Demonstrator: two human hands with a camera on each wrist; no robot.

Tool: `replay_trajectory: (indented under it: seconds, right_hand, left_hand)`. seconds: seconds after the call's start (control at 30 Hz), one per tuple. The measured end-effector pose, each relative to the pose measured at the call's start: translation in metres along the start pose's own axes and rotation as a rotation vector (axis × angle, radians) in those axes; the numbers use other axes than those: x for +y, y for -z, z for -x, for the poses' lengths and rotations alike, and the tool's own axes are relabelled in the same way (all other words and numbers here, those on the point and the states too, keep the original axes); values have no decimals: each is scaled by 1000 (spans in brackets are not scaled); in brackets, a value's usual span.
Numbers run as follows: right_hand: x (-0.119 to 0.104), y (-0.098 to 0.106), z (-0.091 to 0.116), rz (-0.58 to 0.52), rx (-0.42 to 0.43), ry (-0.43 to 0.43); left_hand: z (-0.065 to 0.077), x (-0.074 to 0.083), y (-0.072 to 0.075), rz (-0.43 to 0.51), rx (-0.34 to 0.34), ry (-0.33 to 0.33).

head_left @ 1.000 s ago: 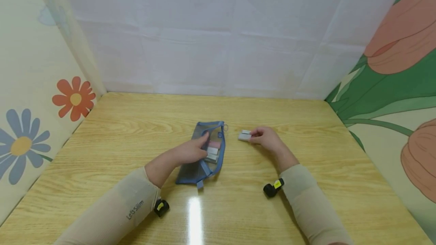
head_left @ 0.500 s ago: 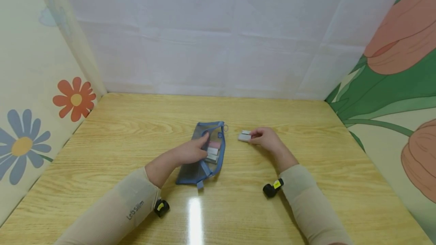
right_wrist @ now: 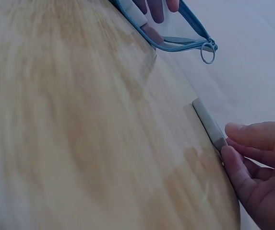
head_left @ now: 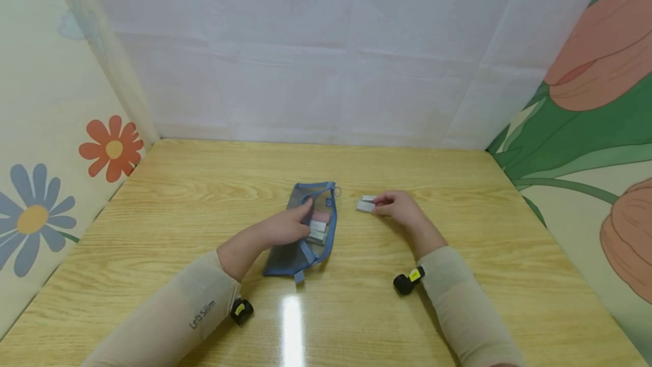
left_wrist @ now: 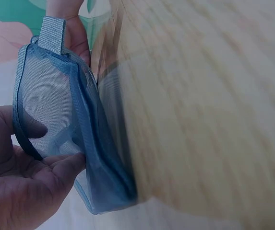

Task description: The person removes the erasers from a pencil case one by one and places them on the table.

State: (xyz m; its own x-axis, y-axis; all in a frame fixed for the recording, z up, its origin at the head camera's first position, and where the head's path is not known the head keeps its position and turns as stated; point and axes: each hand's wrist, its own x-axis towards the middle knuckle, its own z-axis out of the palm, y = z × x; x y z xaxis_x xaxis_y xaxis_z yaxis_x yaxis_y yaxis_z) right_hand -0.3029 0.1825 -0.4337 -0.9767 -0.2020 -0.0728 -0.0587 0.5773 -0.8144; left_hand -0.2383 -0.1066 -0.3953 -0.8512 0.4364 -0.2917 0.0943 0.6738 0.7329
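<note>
A blue mesh zip pouch [head_left: 287, 254] lies on the table with its mouth spread apart. My left hand [head_left: 285, 226] grips its left side; in the left wrist view the thumb and fingers of that hand [left_wrist: 27, 177] pinch the mesh wall. Inside the pouch lie a pink block [head_left: 321, 217] and several pale blocks [head_left: 318, 225]. To the right of the pouch, my right hand [head_left: 399, 207] pinches the end of a small pale rectangular block [head_left: 364, 207] at table level. Just behind it is another small pale block [head_left: 369, 198], partly covered by my fingers.
The wood-grain table [head_left: 204, 186] runs back to a white cloth backdrop [head_left: 305, 72]. Flower-printed panels stand at the left and right edges. A small ring [right_wrist: 207, 52] hangs from the pouch's zip end.
</note>
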Motion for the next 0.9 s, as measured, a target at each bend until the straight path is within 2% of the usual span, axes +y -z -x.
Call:
replay_trajectory:
  seconds: [0.5, 0.73, 0.9]
  right_hand:
    - [1, 4, -1, -190, 18, -70]
    - [-12, 2, 1, -113, -9, -13]
    - [-22, -6, 2, -123, -42, 1]
  left_hand:
    - [2, 1, 0, -4, 0, 13]
    - [2, 1, 0, -2, -1, 13]
    - [2, 1, 0, -5, -1, 13]
